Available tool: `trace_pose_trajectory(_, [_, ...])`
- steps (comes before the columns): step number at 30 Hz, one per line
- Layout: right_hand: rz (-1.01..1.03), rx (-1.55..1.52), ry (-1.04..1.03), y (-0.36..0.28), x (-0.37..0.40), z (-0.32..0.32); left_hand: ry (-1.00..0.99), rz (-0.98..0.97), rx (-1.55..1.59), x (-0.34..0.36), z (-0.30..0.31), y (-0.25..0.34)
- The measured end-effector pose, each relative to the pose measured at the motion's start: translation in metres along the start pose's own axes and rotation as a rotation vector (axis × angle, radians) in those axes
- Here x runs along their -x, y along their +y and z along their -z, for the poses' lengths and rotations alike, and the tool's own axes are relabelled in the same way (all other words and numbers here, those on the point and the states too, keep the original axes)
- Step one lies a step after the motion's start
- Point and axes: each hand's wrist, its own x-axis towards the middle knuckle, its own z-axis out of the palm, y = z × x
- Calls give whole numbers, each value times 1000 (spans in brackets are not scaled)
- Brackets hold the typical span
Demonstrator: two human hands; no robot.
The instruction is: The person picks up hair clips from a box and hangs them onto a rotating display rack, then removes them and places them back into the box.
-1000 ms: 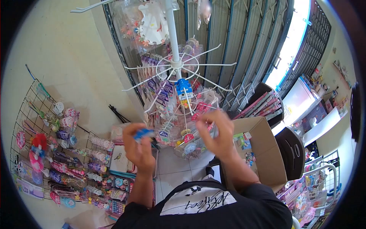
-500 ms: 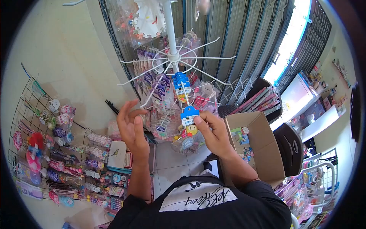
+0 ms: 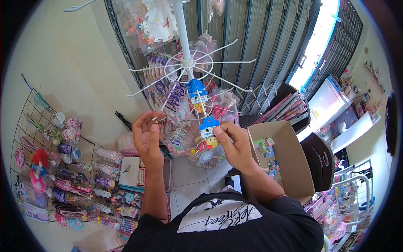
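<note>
In my right hand (image 3: 235, 145), pinched between thumb and fingers, is a blue-topped card (image 3: 208, 126) at the tip of a white prong, with a yellow-faced trinket (image 3: 211, 142) hanging under it. More blue cards (image 3: 196, 89) hang farther back on the same prong. My left hand (image 3: 149, 136) is raised, palm up, at the end of a neighbouring white prong; its fingers are curled around or beside the tip, and the exact contact is unclear. Both prongs belong to a white rotating rack (image 3: 187, 63).
An open cardboard box (image 3: 289, 161) with small packets stands at the right, near a brown chair (image 3: 317, 164). Wire grids of hair accessories (image 3: 75, 185) line the left wall. Lower tiers of the rack hold bagged goods (image 3: 176, 101). A folding metal gate (image 3: 252, 38) is behind.
My left hand has shifted slightly right, and its fingers have curled in toward the prong tip. The right hand keeps its hold on the card. The view has moved slightly.
</note>
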Motion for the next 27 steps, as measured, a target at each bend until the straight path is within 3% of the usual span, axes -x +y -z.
trace_pose_trajectory(9, [-57, 34, -9, 27, -31, -5, -12, -23, 1, 0, -1, -3])
trace_pose_trajectory(19, [29, 131, 47, 42, -59, -8, -13, 1, -37, 9, -3, 8])
trace_pose_trajectory(22, [116, 214, 95, 48, -57, 4, 96, 5, -19, 14, -12, 2])
trace_pose_trajectory(24, [149, 271, 150, 56, -44, 23, 220, -158, -101, 32, -6, -22])
trace_pose_trajectory(25, [88, 318, 123, 64, -34, 40, 194, -139, -84, 42, -7, -31])
trace_pose_trajectory(27, [-13, 401, 143, 86, -15, 85, 139, -406, -125, 64, -20, -48])
